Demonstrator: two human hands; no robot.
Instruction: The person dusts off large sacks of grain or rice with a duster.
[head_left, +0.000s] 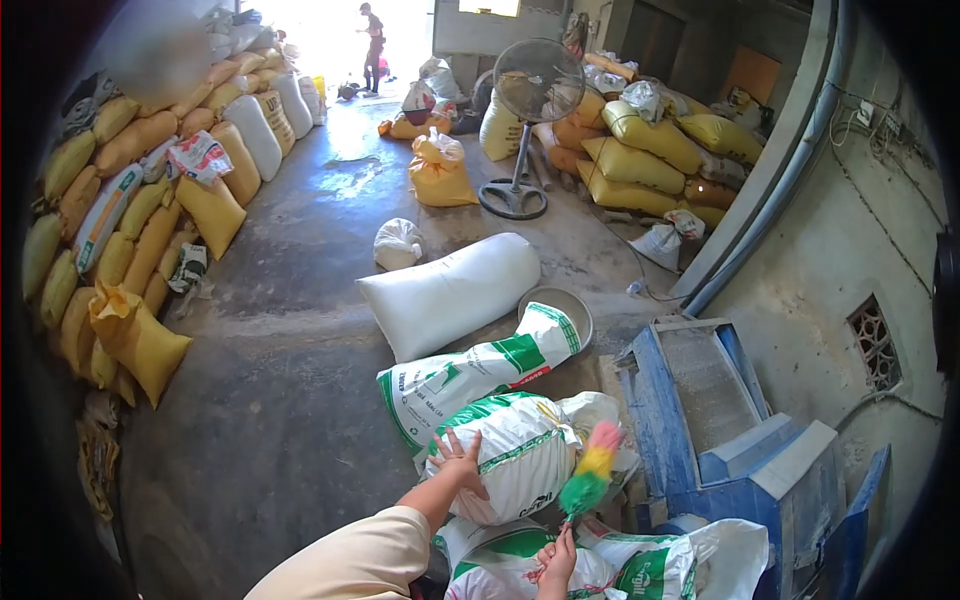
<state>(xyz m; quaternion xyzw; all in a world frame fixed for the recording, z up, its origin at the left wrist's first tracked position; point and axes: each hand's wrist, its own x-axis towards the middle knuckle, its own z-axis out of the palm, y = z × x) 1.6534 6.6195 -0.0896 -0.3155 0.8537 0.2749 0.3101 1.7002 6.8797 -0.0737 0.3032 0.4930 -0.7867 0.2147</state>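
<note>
My left hand [460,466] lies with fingers spread on the side of a full white and green sack [525,448], whose gathered top points right. In my right hand [557,563] is the handle of a duster [590,475] with a pink, yellow and green head, held upright beside the sack's gathered end. Below that sack, another white and green sack [495,548] lies partly behind my right hand. A flatter white and green sack [470,378] rests just beyond, its end over a round metal pan [572,305].
A big white sack [455,290] and a small tied bag [397,243] lie farther out. Blue machinery [730,440] stands at right by the wall. A pedestal fan [525,130] and stacked yellow sacks [640,160] are behind. More sacks [130,240] line the left; a person [372,50] stands at the doorway.
</note>
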